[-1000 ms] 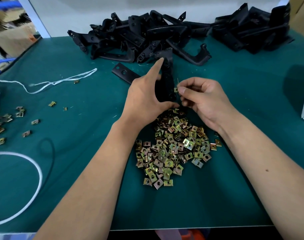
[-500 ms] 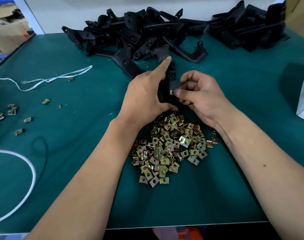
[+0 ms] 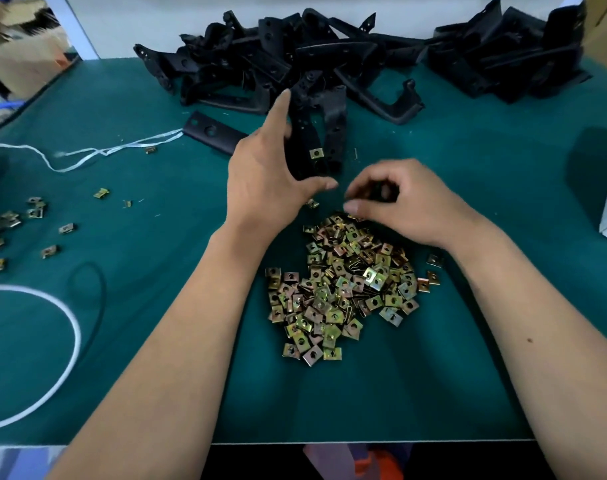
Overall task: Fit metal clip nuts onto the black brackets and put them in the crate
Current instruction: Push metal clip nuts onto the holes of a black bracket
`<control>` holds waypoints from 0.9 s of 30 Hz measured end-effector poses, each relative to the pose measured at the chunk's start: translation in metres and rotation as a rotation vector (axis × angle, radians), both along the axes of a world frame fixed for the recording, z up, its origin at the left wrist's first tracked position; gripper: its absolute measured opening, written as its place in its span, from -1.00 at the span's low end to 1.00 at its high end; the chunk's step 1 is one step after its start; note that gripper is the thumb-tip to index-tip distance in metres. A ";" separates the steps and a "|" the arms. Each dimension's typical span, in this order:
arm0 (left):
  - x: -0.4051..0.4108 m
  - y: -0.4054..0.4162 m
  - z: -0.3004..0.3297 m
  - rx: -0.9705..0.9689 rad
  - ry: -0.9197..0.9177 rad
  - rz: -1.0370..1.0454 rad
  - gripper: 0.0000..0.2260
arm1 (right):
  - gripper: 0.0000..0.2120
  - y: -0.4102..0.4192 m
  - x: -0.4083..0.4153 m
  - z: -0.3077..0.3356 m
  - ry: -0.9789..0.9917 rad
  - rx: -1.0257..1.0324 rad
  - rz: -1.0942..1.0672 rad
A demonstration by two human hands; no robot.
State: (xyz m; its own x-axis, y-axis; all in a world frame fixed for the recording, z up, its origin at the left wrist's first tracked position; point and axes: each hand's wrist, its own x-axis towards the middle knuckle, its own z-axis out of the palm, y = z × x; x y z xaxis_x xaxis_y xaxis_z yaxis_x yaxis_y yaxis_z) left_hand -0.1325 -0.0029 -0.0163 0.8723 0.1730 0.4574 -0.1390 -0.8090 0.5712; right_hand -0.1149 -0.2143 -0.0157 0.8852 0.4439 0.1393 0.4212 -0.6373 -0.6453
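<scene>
Right hand [image 3: 409, 202] has dropped away from the bracket since the last frame and now sits at the 12 o'clock edge of the clip nut pile [image 3: 347, 289]; its fingers are curled with the tips close together over the pile, blurred, can't tell if they pinch a nut. Left hand [image 3: 264, 178] grips the black bracket [image 3: 305, 140] upright, thumb under its lower end, index finger straight along its side. One brass-coloured square clip nut [image 3: 315, 153] with a centre hole is seated on the bracket. Pile: thin stamped squares, iridescent plating, on the green matte worktop [image 3: 468, 341]. Heap of black moulded brackets [image 3: 295, 53] at 12 o'clock. Stray nuts [image 3: 35, 216], white cord [image 3: 87, 155] and white ring [image 3: 70, 341] at 9 o'clock.
</scene>
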 end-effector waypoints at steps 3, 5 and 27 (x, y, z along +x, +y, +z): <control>0.002 0.003 0.000 -0.043 0.026 -0.015 0.10 | -0.90 0.004 -0.003 0.003 0.021 -0.115 0.072; 0.002 0.002 0.000 -0.046 0.040 -0.035 0.10 | -0.92 0.006 -0.004 0.004 0.020 -0.109 0.072; -0.005 -0.018 -0.004 -0.011 0.045 -0.290 0.10 | -0.85 0.012 -0.003 0.002 0.358 1.016 -0.321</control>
